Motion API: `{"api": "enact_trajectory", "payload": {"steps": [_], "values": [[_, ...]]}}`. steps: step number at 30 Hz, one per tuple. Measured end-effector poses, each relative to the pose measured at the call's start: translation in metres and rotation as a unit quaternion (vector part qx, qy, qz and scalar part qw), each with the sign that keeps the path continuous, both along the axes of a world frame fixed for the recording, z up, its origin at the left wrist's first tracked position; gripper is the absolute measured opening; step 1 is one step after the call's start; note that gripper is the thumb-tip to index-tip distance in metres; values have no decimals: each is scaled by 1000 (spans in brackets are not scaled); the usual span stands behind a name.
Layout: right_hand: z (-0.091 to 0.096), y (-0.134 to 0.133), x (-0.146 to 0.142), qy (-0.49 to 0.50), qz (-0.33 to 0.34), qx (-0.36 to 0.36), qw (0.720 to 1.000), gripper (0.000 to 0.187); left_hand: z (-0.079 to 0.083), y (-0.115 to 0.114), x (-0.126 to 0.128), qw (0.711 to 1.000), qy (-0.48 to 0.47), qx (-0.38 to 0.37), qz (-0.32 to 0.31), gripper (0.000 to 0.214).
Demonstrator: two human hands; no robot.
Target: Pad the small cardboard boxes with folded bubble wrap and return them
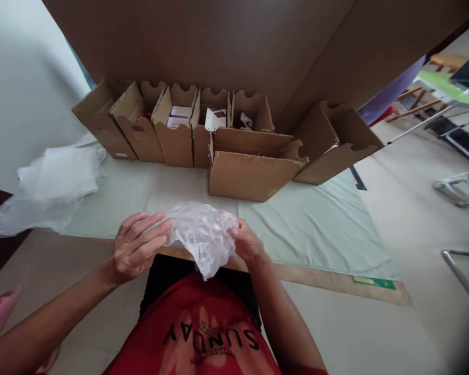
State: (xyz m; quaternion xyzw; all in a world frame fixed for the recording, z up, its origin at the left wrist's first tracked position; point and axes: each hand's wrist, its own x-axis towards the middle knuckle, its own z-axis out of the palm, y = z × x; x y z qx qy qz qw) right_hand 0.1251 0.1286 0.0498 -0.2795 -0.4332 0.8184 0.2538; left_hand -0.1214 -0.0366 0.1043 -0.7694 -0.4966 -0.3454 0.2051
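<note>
A crumpled clear plastic bag [203, 234] hangs between my two hands, over the front edge of the table. My right hand [250, 242] pinches its right side between thumb and fingers. On the left side, the fingers of my left hand [138, 245] reach long over the bag's edge and hold it; the thumb is hidden. The bag is see-through and creased, its lower corner drooping in front of a red shirt. I cannot make out anything inside it.
Several upright cardboard file boxes [177, 146] stand along the back, some holding small packets. A cardboard box [246, 177] sits crosswise before them, another [328, 161] to its right. Plastic bags [62, 174] lie piled at left on the pale green cloth [316, 229]. Someone's pink sandal [2, 310] shows lower left.
</note>
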Motion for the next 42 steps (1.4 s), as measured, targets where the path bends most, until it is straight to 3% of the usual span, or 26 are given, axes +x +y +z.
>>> {"api": "enact_trajectory", "payload": {"steps": [4,7,9,12,13,15,17,19,22,25,30,33,36,38,42], "values": [[25,35,35,-121,-13,124,985,42,-21,8,-9,1000,22,-6,2,38],[30,68,48,-238,24,256,937,30,-54,18,-5,997,16,-66,-29,42],[25,86,51,-350,17,374,858,19,-74,25,2,988,11,-147,-40,40],[13,93,53,-476,-68,528,700,15,-87,32,15,971,-7,-236,-24,36],[9,88,53,-487,-97,559,664,19,-86,34,19,971,-19,-238,-15,39],[2,69,50,-472,-123,600,634,27,-82,42,28,977,-40,-211,1,46],[-6,44,41,-437,-91,631,635,33,-79,54,39,979,-45,-199,12,45],[-16,23,32,-401,-3,657,639,40,-84,70,48,972,-35,-233,23,43],[-32,15,37,-387,85,660,638,45,-100,88,51,950,-11,-310,29,46],[-43,30,73,-421,30,635,647,41,-109,89,36,942,-1,-336,16,53],[-43,44,133,-515,-161,520,662,46,-97,70,7,954,-76,-278,81,56],[-43,42,129,-552,-178,448,680,58,-91,66,12,957,-106,-242,115,55],[-44,41,108,-564,-169,418,691,72,-93,68,44,962,-97,-243,75,50],[-41,40,97,-545,-165,394,722,73,-97,72,70,958,-81,-270,41,45],[-13,32,88,-403,-181,312,841,66,-102,82,99,940,-68,-334,26,41]]}}
